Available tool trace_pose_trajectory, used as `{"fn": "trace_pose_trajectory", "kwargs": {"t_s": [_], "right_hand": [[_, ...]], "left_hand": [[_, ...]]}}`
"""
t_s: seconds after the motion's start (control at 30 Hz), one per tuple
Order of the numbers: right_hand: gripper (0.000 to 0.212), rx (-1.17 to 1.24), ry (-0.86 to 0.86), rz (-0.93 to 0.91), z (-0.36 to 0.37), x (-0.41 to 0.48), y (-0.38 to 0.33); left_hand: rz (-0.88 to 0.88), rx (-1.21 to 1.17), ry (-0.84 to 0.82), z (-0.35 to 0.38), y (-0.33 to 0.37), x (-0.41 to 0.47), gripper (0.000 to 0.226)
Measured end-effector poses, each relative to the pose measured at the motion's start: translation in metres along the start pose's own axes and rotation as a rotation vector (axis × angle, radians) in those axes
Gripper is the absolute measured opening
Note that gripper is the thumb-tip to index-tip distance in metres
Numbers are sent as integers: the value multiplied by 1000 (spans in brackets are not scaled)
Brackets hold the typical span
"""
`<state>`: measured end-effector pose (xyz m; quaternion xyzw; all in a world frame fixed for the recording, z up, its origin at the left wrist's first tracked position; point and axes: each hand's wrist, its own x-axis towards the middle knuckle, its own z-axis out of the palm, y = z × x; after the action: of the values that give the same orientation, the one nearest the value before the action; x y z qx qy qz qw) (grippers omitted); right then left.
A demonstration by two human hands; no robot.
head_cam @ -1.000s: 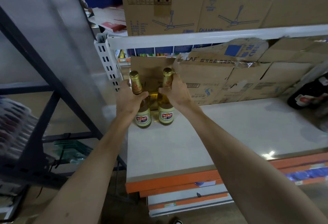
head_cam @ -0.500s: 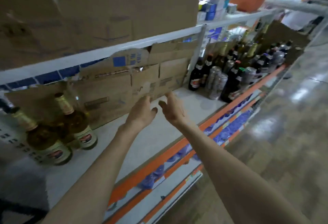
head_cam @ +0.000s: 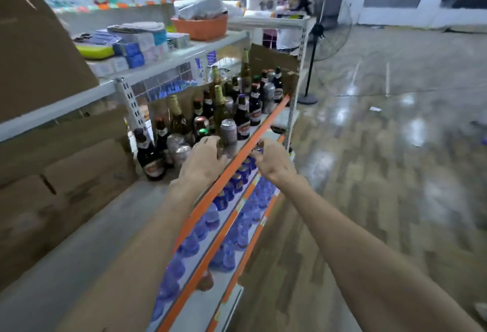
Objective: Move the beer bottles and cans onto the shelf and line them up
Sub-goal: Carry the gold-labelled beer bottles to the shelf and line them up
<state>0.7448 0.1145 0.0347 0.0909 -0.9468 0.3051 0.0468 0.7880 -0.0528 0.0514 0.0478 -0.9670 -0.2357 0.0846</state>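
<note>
Along the matte grey shelf point(head_cam: 79, 239), edged by a glossy orange rail point(head_cam: 238, 156), beer bottles point(head_cam: 210, 113) of brown and amber glass crowd together with cylindrical silver cans point(head_cam: 228, 131) at its far end. The left hand point(head_cam: 204, 159) hovers just before the nearest cans, fingers loosely bent and empty; blur hides whether they touch one. The right hand point(head_cam: 272, 161) hangs over the rail, fingers slack, holding nothing. Flat brown cardboard boxes point(head_cam: 66, 173) line the shelf's back. Blue plastic bottles point(head_cam: 237, 181) fill the tier below. Beyond, a polished wood-pattern floor point(head_cam: 382, 187) mirrors the lights beside a pedestal fan point(head_cam: 320, 47).
</note>
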Motion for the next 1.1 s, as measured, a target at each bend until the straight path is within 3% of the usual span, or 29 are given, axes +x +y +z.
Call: {"fn": "trace_pose_trajectory", "kwargs": {"t_s": [0.17,0.4,0.73,0.83,1.0,1.1], "right_hand": [[19,4,-38,-9,-21,52,35],[29,76,-37,-99,-16,144,54],[28,32,-85,-193,3,376,77],[29,51,-164,-231,26,429,64],[44,135,-464,-458,88,454,9],[46,178,-543,-549,118,447,-14]], "left_hand": [[-85,-8,16,21,29,60,56],[-183,-9,106,41,29,162,52],[-494,-124,274,77,-12,365,44],[-565,-101,296,73,-23,390,48],[-581,-164,244,59,-52,392,58],[-660,-99,446,41,-72,376,53]]}}
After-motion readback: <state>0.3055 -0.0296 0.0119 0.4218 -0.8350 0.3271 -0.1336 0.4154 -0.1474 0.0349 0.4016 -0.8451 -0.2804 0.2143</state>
